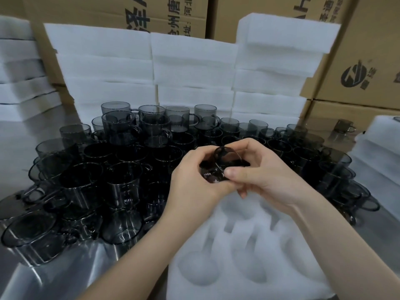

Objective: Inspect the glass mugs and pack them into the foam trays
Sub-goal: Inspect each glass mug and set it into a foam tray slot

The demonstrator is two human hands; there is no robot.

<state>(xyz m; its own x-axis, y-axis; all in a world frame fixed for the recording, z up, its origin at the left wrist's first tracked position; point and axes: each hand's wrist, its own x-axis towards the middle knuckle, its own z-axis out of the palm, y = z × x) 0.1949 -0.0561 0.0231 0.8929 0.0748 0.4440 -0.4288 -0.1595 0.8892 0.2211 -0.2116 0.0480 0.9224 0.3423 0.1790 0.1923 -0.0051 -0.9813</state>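
Held mug (224, 164): small, dark smoked glass, see-through, glossy highlights on its lower part. It is held in the air above the far edge of the foam tray (279, 231), between both hands, in front of the mass of loose mugs (112, 169).

Orientation: tilted, not upright. The oval rim shows at the top, mouth facing up and slightly toward the camera. The body runs down and left into the left palm, so the long axis goes from lower left to upper right. Cannot tell where the handle sits; the fingers cover it.

Left hand (194, 178): fingers curled round the lower body of the mug, gripping it. Right hand (268, 172): thumb pressed on the near side of the glass, other fingers curled behind and under it, also gripping.

Foam tray: white, on the table just below the hands, with round cavities in rows; none of the visible ones holds a mug.

Loose mugs: same dark glass, packed close on the metal table (26, 135), some stacked two high at the back left, a few lying on their sides at near left. Behind them are stacks of white foam (194, 68) and cardboard boxes (368, 50).
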